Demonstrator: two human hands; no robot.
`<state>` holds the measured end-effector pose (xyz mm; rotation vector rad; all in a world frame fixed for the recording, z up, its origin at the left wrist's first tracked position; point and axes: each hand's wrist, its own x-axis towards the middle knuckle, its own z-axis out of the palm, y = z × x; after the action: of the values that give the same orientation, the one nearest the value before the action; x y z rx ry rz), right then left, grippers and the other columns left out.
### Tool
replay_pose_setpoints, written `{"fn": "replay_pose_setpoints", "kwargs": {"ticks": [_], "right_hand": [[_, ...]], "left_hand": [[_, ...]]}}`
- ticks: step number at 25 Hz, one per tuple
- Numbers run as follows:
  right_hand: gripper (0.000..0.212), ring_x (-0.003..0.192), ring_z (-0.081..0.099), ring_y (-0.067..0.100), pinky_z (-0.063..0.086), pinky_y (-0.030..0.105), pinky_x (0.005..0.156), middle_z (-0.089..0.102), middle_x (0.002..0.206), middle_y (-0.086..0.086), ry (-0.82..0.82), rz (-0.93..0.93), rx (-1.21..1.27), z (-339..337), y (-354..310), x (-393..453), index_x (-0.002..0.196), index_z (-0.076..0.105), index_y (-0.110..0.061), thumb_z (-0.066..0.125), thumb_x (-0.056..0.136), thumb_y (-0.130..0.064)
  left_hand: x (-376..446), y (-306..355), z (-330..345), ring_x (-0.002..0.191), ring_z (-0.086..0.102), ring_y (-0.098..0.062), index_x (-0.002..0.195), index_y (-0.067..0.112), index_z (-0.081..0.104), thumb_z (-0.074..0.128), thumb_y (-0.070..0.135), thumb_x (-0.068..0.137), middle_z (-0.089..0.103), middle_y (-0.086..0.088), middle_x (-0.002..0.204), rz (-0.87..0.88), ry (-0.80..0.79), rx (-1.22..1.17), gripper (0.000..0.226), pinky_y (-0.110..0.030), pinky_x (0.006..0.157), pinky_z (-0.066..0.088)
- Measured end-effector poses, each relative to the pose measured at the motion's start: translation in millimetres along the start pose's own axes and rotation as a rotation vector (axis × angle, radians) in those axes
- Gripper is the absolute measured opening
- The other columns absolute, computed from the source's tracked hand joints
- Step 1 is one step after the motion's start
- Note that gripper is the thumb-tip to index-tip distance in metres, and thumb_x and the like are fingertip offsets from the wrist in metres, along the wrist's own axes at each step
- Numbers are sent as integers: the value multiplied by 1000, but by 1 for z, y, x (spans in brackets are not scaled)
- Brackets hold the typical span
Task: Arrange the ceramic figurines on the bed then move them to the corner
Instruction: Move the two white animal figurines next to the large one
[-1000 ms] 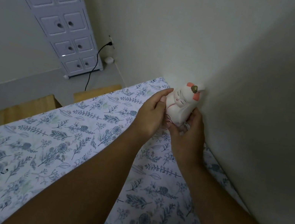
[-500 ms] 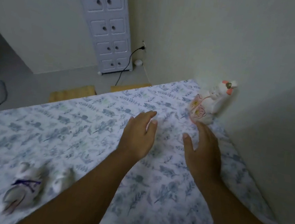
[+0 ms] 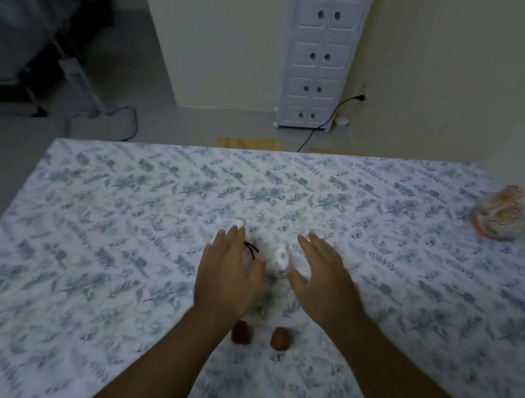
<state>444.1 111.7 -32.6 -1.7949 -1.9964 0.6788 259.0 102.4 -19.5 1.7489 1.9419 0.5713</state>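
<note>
A white ceramic figurine with pink flower painting (image 3: 508, 215) stands in the bed's far right corner by the wall. In the middle of the floral bedsheet (image 3: 110, 225) lie white figurines (image 3: 279, 262), blurred, with a dark string mark and two brown feet near me. My left hand (image 3: 229, 276) hovers over their left side, fingers spread. My right hand (image 3: 320, 278) is open just to their right. Neither hand grips anything.
A white drawer cabinet (image 3: 317, 58) stands against the far wall, with a black cable (image 3: 322, 125) plugged in beside it. Dark furniture and a stand sit at the far left on the floor. The wall runs along the bed's right side.
Both hands let go of the pink-flowered figurine in the corner and drew back to the bed's middle, over the other figurines. My view swung left.
</note>
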Motion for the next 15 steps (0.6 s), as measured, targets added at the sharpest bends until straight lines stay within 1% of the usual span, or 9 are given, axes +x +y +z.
{"fn": "replay_pose_setpoints", "kwargs": {"ticks": [3, 5, 6, 8, 10, 12, 13, 14, 15], "right_hand": [[76, 152, 19, 23, 26, 36, 117, 19, 168, 2, -101, 59, 39, 29, -15, 9, 157, 31, -24, 70, 92, -26], [78, 153, 18, 24, 25, 36, 118, 18, 168, 6, -163, 96, 25, 45, -14, 18, 158, 30, -20, 71, 92, -16], [77, 153, 20, 24, 24, 35, 119, 22, 166, 8, -177, 115, 26, 51, -12, 22, 157, 32, -18, 72, 91, -11], [68, 146, 36, 25, 30, 27, 113, 42, 156, 11, -137, 148, 95, 57, -7, 27, 148, 45, -12, 74, 87, -2], [60, 131, 53, 23, 39, 22, 101, 59, 139, 8, -65, 189, 181, 53, -2, 26, 137, 56, -10, 78, 82, 0], [58, 119, 61, 20, 48, 28, 98, 64, 131, 6, -1, 216, 223, 42, 9, 21, 134, 59, -12, 81, 81, -8], [57, 114, 62, 19, 51, 31, 97, 66, 128, 5, 45, 238, 227, 33, 19, 17, 132, 60, -14, 82, 79, -12], [56, 110, 62, 16, 52, 30, 94, 67, 124, 4, 100, 265, 220, 23, 32, 13, 129, 62, -15, 84, 78, -16], [56, 105, 61, 13, 50, 24, 89, 67, 121, 4, 163, 304, 207, 8, 50, 7, 127, 64, -15, 85, 75, -18]], "left_hand": [[6, -28, 3, 151, 16, -26, 158, 13, 14, 60, 54, 90, 22, -8, 165, -68, -75, -41, 92, -45, 121, 20], [14, -36, 10, 144, 32, -29, 157, 15, 19, 71, 51, 83, 33, -9, 159, -123, -119, -116, 98, -48, 114, 34], [19, -39, 13, 137, 42, -29, 154, 16, 26, 76, 47, 79, 42, -8, 153, -151, -122, -156, 95, -48, 108, 41], [27, -46, 18, 117, 58, -26, 142, 20, 43, 82, 35, 76, 57, -5, 133, -150, -76, -227, 78, -47, 94, 52], [32, -50, 21, 103, 63, -22, 130, 23, 53, 78, 22, 77, 65, 1, 116, -61, -43, -263, 58, -42, 84, 55], [34, -42, 27, 93, 64, -13, 120, 27, 55, 74, 17, 79, 66, 11, 103, 4, -70, -293, 46, -31, 75, 54], [35, -31, 32, 89, 62, -4, 118, 30, 55, 74, 16, 79, 64, 17, 97, 29, -97, -309, 46, -23, 71, 50], [37, -15, 39, 85, 59, 5, 119, 32, 55, 74, 15, 79, 60, 23, 92, 60, -122, -319, 47, -13, 68, 45], [40, 6, 49, 83, 57, 12, 119, 33, 56, 74, 13, 79, 57, 28, 90, 107, -152, -325, 48, -7, 66, 41]]}}
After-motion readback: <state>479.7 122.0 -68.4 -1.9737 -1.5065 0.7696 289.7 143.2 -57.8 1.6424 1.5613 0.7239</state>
